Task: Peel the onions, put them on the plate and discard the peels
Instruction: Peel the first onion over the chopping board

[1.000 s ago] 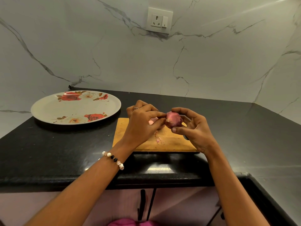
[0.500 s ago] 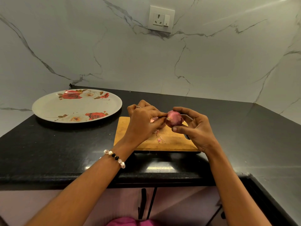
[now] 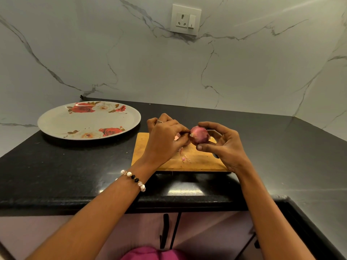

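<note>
The wall (image 3: 244, 72) behind is smooth white stone with thin grey lines running through it like cracks. A white plug socket (image 3: 185, 19) with a switch sits high on it. Below is a black desk (image 3: 65, 175), shiny and a bit speckled, with a rounded front edge.

On the left of the desk lies a big round plate (image 3: 63, 122). It is flat and pale, with red and white roses painted near its rim. Nothing lies on it.

Beside the plate, to the right, is a wooden cutting board (image 3: 199, 162). It is a flat yellow-brown rectangle. A few small pink bits of peel (image 3: 185, 158) lie on the wood.

Above the board, both hands hold one onion (image 3: 200, 137). The onion is small, round and reddish purple, with a smooth shiny skin and a dry little tip on its left side.

The right hand (image 3: 225, 147) curls round the onion, with the thumb under it and the fingers over the top. The left hand (image 3: 167, 141) has its fingers bent, and its fingertips pinch at the onion's tip end. A thin ring is on one finger. A bracelet (image 3: 133, 179) of white, black and clear round beads goes round the left wrist.

Under the desk are pale cupboard doors (image 3: 206, 231) with thin black handles.
</note>
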